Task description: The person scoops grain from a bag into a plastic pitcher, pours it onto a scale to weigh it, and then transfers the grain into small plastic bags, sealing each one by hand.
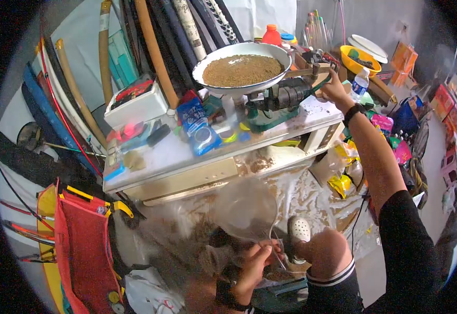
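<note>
In the lower middle, my left hand (258,261) is closed on the thin looped handle of a round, translucent strainer (245,212), blurred and held above the floor. My right hand (334,90) reaches over the white table and grips a dark green handle (320,83) at the right end of a machine. This machine (283,97) has a dark cylindrical body on a green base. A white enamel basin (286,62) tops it, heaped with brown granular powder (241,70).
The white table (171,167) carries a blue packet (193,116), a foam box (138,104), a yellow bowl (373,66) and a water bottle (360,83). Long rods and bags (155,47) lean behind. A red folded chair (84,246) stands left; brown-stained plastic sheeting (301,193) covers the floor.
</note>
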Available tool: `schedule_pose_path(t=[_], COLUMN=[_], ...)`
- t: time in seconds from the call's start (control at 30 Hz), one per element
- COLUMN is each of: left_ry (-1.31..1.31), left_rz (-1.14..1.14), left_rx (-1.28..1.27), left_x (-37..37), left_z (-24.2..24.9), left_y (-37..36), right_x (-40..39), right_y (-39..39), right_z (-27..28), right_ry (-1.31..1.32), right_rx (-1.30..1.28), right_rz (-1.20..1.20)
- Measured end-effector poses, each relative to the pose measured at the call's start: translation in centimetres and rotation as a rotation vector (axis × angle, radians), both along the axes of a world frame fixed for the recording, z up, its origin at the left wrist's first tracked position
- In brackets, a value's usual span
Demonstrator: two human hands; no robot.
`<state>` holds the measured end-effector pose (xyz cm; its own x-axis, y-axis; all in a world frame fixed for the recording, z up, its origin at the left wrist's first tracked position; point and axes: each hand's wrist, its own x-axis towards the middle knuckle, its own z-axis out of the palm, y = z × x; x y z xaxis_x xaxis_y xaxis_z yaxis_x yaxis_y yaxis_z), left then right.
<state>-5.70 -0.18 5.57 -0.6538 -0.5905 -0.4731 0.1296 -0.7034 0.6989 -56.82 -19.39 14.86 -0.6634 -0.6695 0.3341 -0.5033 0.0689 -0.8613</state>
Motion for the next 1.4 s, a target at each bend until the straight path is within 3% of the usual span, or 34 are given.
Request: schedule_pose_path(t=[0.07, 0.13, 0.2, 0.27, 0.33, 0.4, 0.53, 0.6, 0.67, 0.7, 0.73, 0.77, 0.8, 0.87, 1.07, 1.13, 1.2, 1.27, 1.4], left_ry=[0.001, 0.013, -0.026, -0.118, -0.147, -0.182, -0.128, -0.138, -0.041, -0.037, -0.074, -0.112, -0.108, -0.101, -0.064, -0.037, -0.015, -0.068, -0.055], left_rz=[-0.002, -0.022, -0.018, -0.1, -0.133, -0.165, -0.151, -0.168, -0.124, -0.126, -0.134, -0.142, -0.145, -0.153, -0.227, -0.195, -0.166, -0.149, -0.136], left_rx=[0.03, 0.007, -0.055, -0.209, -0.215, -0.223, -0.18, -0.231, -0.549, -0.556, -0.398, -0.239, -0.246, -0.27, -0.24, -0.247, -0.246, -0.23, -0.176], left_x=[-0.3, -0.6, -0.9, -0.8, -1.1, -1.2, -1.7, -2.0, -1.9, -1.9, -2.1, -2.2, -2.2, -2.3, -2.6, -2.4, -2.2, -1.8, -1.1], left_z=[-1.0, -1.6, -1.8, -2.7, -1.9, -1.7, -1.9, -2.8, -5.0, -4.1, -2.7, -1.8, -1.7, -1.9, -2.1, -3.4, -4.0, -3.8, -2.9], left_y=[-0.1, -0.1, -0.1, -0.1, -0.2, -0.3, -0.1, -0.2, -0.4, -0.5, -0.7, -0.8, -0.9, -0.8, -1.0, -0.8, -0.6, -0.6, -0.7], right_x=[0.7, 4.9, 4.6, 5.2, 6.0, 8.0, 12.0, 17.1, 20.6, 22.0, 22.4, 24.2, 25.7, 27.1, 28.4, 29.0, 29.0, 29.5, 29.6], right_y=[-1.4, -0.8, -1.5, -1.6, -2.5, -0.7, 4.1, 10.6, 17.1, 20.1, 22.7, 25.0, 27.2, 31.0, 32.6, 31.8, 32.1, 32.2, 32.0], right_z=[0.8, 3.4, 3.6, 3.6, 3.2, 4.2, 2.7, 2.0, -0.1, -1.8, -4.6, -3.9, -3.1, -4.5, -2.2, -1.2, -2.4, -2.4, -3.1], right_ry=[-0.059, -0.094, 0.163, 0.026, -0.098, -0.162, 0.342, 0.297, 0.355, 0.272, 0.182, 0.053, -0.076, -0.02, 0.096, 0.599, 0.621, 0.462, 0.427], right_rx=[0.124, 0.079, 0.145, 0.232, -0.01, 0.049, -0.216, 0.057, 0.252, 0.313, 0.328, 0.353, 0.377, 0.332, 0.205, 0.507, 0.618, 0.738, 0.766], right_rz=[0.026, -0.039, -0.087, -0.134, 0.25, 0.326, 0.174, 0.305, 0.53, 0.514, 0.533, 0.455, 0.376, 0.299, 0.294, 0.262, 0.285, 0.434, 0.429])
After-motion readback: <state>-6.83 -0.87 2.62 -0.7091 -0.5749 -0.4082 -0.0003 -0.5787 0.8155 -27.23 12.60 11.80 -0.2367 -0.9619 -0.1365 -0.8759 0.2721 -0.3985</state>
